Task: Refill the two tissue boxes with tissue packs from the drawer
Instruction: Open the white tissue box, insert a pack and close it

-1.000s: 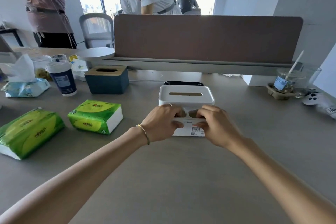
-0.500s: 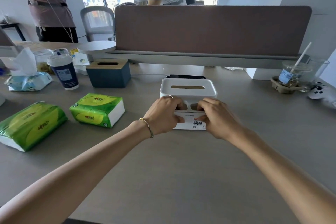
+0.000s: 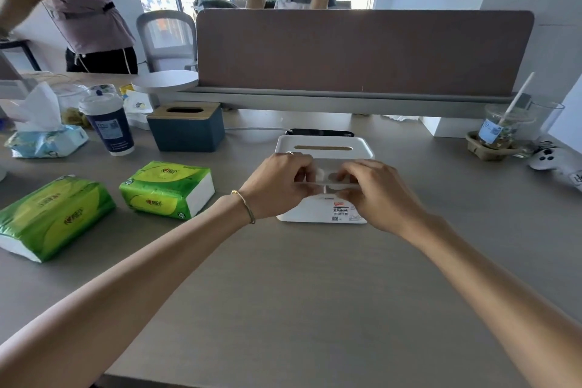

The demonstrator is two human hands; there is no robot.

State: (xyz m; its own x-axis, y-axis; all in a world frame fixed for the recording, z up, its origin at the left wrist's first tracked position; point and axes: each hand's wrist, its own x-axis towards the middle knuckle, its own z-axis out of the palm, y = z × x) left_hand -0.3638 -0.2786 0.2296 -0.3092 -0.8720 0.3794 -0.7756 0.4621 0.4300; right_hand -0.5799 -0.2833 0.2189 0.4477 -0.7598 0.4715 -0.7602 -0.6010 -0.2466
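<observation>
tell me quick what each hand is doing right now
Left hand: closed, pinching the near top edge of the white tissue box.
Right hand: closed, pinching the same edge of that box.

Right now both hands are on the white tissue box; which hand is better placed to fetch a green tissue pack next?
Left, probably. The two green tissue packs lie on the table beside the left hand. The right hand would have to cross over the white tissue box.
</observation>
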